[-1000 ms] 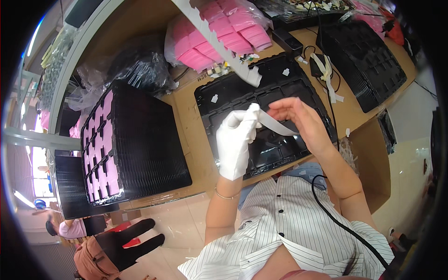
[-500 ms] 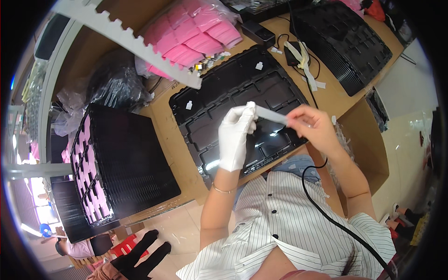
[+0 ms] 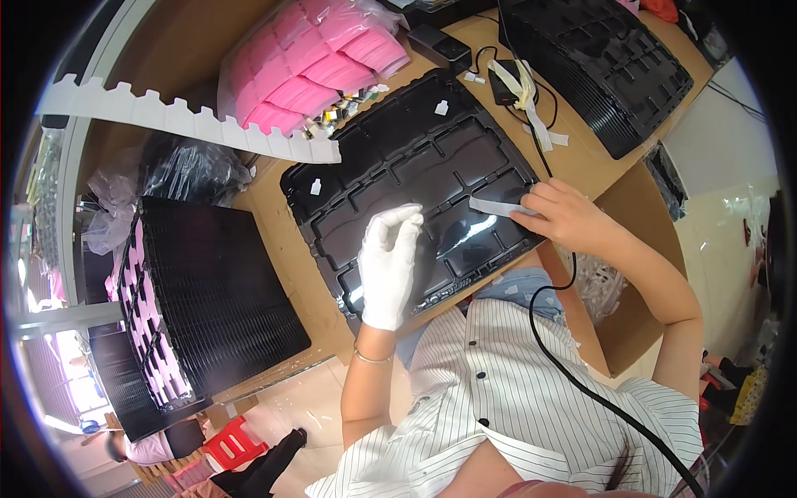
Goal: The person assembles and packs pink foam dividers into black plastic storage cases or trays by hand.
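My left hand (image 3: 388, 270), in a white glove, is raised over the left middle of a black plastic tray (image 3: 394, 183). Its fingertips are pinched together, and whatever may be between them is too small to make out. Bare, my right hand (image 3: 569, 216) grips one end of a pale, translucent strip (image 3: 496, 207) over the tray's right side. The strip's other end is free and points left. Two small white tags (image 3: 442, 108) lie on the tray, one near its far edge and one toward its left corner.
Stacked black trays stand at the left (image 3: 224, 282) and far right (image 3: 598, 75). Pink sheets in plastic (image 3: 311, 62) lie behind the tray. A notched white strip (image 3: 191, 122) juts in at upper left. A black cable (image 3: 614, 407) crosses my front; a carton (image 3: 643, 274) stands right.
My hands have moved apart, the left to the left and the right slightly rightward. The left has let go of the strip's end; the strip stays in the right.
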